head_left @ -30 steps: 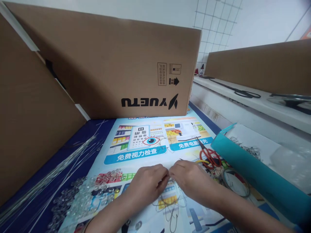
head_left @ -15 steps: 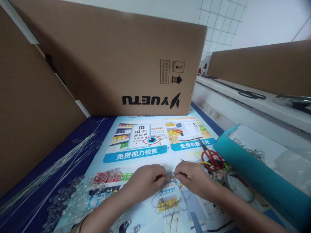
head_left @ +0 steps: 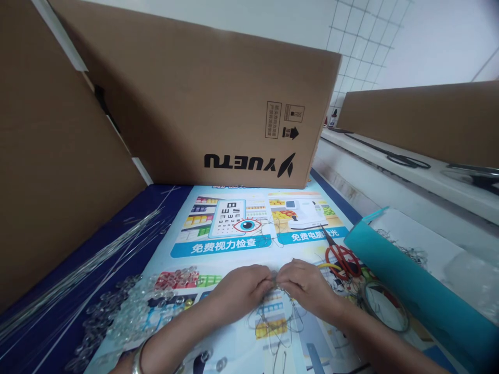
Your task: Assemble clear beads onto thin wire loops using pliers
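Note:
Above the printed sheet (head_left: 222,262), my two hands meet, fingertips almost touching. My left hand (head_left: 247,288) is closed in a pinch, and so is my right hand (head_left: 307,285). A small, greyish see-through piece (head_left: 274,275) shows between them, too small to make out. Thin looped wire (head_left: 278,330) trails from the fingertips down over the sheet. Fingers hide most of what is pinched. To the left of my left forearm spreads a heap of clear beads (head_left: 134,306); a few loose beads (head_left: 221,363) lie nearer me.
Red-handled scissors (head_left: 342,261) and a tape roll (head_left: 403,317) lie right of my right hand, beside a teal box (head_left: 413,291) of wire pieces. Long thin wires (head_left: 97,265) stretch along the blue surface at left. Cardboard (head_left: 195,104) stands behind.
My hands have come closer together, narrowing the gap between their fingertips. The camera view has shifted slightly, so the surroundings sit a little further right.

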The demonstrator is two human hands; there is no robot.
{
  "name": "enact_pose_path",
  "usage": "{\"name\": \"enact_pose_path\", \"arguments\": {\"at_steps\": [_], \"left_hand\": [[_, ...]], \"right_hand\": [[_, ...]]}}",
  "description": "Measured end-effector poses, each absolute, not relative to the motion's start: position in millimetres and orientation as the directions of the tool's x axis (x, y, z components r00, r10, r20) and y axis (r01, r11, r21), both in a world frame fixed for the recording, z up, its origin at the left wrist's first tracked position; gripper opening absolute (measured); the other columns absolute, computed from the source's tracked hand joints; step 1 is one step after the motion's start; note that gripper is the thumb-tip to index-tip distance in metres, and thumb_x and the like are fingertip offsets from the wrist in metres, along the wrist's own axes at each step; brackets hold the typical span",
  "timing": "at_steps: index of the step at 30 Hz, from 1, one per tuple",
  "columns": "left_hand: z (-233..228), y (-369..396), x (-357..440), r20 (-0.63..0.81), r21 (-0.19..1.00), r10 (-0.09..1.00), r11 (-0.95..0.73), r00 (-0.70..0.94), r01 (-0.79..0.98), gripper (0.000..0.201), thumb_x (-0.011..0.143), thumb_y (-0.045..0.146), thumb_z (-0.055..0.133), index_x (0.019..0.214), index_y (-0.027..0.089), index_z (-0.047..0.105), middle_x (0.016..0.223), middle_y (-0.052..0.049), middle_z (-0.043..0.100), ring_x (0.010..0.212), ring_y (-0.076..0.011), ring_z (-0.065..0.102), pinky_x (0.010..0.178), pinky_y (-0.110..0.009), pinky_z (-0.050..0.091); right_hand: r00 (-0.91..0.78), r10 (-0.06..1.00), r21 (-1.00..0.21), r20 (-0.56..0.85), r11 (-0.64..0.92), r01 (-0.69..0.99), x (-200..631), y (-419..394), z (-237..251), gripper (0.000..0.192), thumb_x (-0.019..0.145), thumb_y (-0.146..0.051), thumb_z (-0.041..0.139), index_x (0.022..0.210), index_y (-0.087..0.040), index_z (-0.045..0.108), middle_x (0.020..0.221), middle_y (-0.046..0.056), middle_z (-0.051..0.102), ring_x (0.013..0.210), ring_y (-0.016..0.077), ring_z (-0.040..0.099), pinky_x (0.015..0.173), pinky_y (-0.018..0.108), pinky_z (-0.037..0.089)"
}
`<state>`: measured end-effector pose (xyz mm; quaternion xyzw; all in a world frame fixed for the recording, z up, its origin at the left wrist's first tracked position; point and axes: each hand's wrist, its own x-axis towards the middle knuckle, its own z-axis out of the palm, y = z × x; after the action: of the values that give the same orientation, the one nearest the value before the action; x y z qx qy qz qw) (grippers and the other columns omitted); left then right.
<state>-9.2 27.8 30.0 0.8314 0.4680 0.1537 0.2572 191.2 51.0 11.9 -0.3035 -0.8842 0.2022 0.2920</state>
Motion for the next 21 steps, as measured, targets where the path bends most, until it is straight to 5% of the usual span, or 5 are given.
{"name": "enact_pose_path", "arguments": {"at_steps": [21], "left_hand": [[24.0,30.1,-14.7,0.005,0.62,0.836,-0.433,0.549,0.654,0.023,0.09,0.027,0.035,0.076,0.019,0.051,0.073,0.0,0.058,0.066,-0.0148,0.05,0.06,-0.024,0.036]], "right_hand": [[-0.706,0.502,-0.418,0.499,0.853,0.312,188.3,53.0,8.4,0.02,0.092,-0.022,0.043,0.086,-0.02,0.062,0.081,0.002,0.068,0.075,0.0139,0.06,0.072,0.031,0.043]]}}
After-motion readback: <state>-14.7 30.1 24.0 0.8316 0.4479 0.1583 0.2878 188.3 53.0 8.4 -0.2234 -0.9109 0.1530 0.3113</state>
